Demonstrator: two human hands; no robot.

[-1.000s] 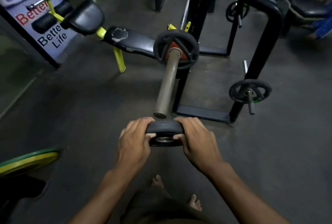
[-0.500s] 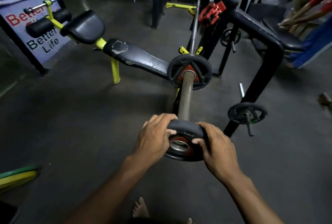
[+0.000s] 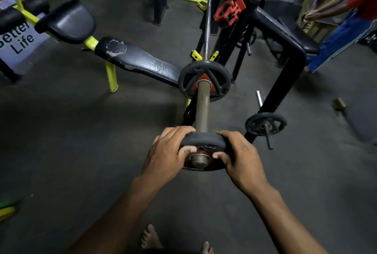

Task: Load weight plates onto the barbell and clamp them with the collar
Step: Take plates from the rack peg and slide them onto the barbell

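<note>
Dim gym flooring, dark and matte, fills most of the frame, with a worn black bench (image 3: 140, 61) on yellow legs running from the upper left toward the centre and a black rack (image 3: 285, 82) on the right. Low in the centre, the small plate (image 3: 202, 141) has its hole over the very end of the barbell sleeve (image 3: 202, 109), whose tip shows through the bore. Both hands grip it: the left hand (image 3: 167, 151) and the right hand (image 3: 238, 155) each curl over the rim on opposite sides, thumbs pressed on the near face. Farther up the sleeve, a larger spoked plate (image 3: 204, 81) already sits against the bar's shoulder. The small plate looks like rubber-coated iron: rigid, dense for its size and not fragile, with a rim that should give fair friction to bare palms. Holding it by the rim at opposite sides seems right, since that keeps the bore square to the sleeve; tilted, it would likely bind. A red collar (image 3: 229, 13) hangs on the rack at upper centre, not yet used.
</note>
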